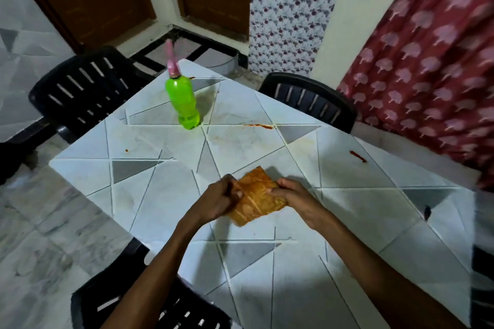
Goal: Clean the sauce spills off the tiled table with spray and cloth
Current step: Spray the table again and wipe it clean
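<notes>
2 hands on 1 orange cloth [258, 196], at the middle of the tiled table [347, 248]: left hand [223, 197] and right hand [296, 199] each curl fingers round an opposite edge. 1 green spray bottle [183, 100] stands upright toward the far corner. 4 red sauce marks [258, 126] dot the tiles, and 3 black chairs [88, 91] ring the table.

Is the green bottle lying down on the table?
No, the green bottle stands upright on the tiled table.
</notes>
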A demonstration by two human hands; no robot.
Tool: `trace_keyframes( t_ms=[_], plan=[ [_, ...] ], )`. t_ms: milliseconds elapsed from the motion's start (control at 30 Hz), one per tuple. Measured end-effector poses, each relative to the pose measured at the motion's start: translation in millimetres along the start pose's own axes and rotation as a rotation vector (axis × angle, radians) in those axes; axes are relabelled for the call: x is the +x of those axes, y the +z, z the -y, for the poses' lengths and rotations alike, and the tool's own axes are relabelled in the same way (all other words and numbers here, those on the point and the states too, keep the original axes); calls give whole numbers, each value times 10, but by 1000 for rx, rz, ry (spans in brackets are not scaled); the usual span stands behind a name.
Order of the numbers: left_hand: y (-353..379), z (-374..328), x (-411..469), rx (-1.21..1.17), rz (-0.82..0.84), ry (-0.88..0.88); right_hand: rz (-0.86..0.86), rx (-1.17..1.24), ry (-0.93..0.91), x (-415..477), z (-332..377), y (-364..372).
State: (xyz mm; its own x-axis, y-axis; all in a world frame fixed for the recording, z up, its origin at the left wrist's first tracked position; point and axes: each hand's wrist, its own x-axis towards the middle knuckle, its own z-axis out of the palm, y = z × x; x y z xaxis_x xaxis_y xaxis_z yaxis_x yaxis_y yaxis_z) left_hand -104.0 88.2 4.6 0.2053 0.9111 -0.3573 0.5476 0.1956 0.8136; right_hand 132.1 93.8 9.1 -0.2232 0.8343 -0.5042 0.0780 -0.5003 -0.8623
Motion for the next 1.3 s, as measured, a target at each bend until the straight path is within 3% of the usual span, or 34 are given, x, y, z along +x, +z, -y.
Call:
trace_keyframes(
  t_ms=[133, 300, 433, 633, 867, 1067, 1300],
  plan=[
    [688, -639, -104, -157, 100, 66, -17, 336, 7, -692, -149, -748],
    [1735, -1220, -316, -471, 183, -13, 14, 757, -16, -1604, -522, -1424],
    [2486, -1468, -487, -491, 176, -20, -146, 629, 10, -2078, -877, -1856],
    [3350, -1728, -601, -321, 250, 14, -387, 537, 17, -2527, -1321, -2514],
    [3974, -2046, -437, -376, 150, 54, -436, 817, -64, -2654, -1622, -2974],
    [4337, -2238, -37, -302, 119, 66, -673, 358, 36, -2381, -1755, -3242],
    [4421, -2244, 944, -165, 267, 157, -927, -3, -5, -1656, -1493, -3881]
  ],
)
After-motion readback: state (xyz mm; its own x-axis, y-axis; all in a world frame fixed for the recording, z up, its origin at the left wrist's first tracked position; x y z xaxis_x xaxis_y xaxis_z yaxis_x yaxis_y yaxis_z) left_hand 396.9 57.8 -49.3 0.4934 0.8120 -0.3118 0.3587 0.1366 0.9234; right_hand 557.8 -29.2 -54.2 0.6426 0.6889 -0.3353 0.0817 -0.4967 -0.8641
